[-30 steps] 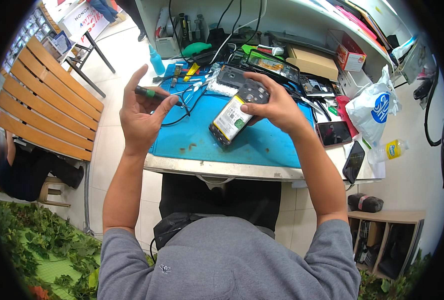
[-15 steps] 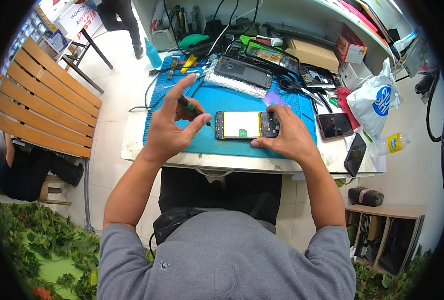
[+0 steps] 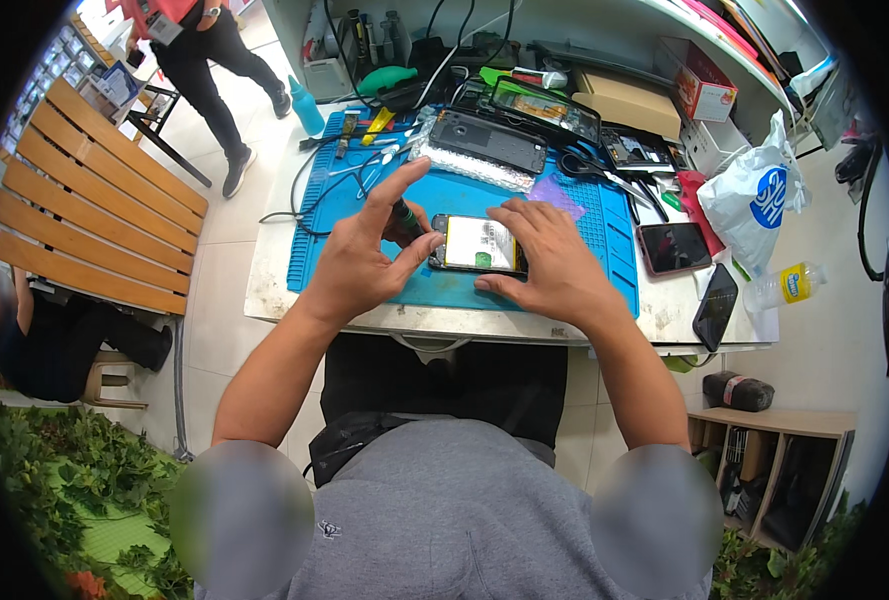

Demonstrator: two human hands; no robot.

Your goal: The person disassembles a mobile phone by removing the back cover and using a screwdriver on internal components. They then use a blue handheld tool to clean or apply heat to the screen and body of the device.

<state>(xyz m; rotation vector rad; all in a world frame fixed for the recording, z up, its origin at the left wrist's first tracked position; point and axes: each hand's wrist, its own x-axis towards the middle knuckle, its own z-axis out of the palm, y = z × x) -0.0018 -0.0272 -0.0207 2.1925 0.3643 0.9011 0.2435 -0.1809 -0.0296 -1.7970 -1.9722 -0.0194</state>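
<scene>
An opened phone (image 3: 478, 244) lies on the blue work mat (image 3: 454, 292), its white battery with a small green mark showing. My right hand (image 3: 554, 255) covers the right end of the phone, thumb at the near edge and fingers over the far side. In my left hand (image 3: 364, 255) is a screwdriver (image 3: 405, 216) with a dark green and black handle, pinched with the index finger raised. Its tip, at the phone's left end, is hidden behind my thumb. A purple film piece (image 3: 561, 197) rests just beyond my right hand.
Behind lie a dark phone cover (image 3: 489, 140) on bubble wrap, scissors (image 3: 584, 168) and cables. On the right are two phones (image 3: 674, 247), a plastic bag (image 3: 749, 200) and a bottle (image 3: 784, 288). A blue squeeze bottle (image 3: 306, 107) stands back left. A person (image 3: 204, 70) walks beyond the table.
My left hand and the screwdriver have moved right, to the phone's left end. My right hand has shifted left, covering more of the phone. The walking person has come further into view.
</scene>
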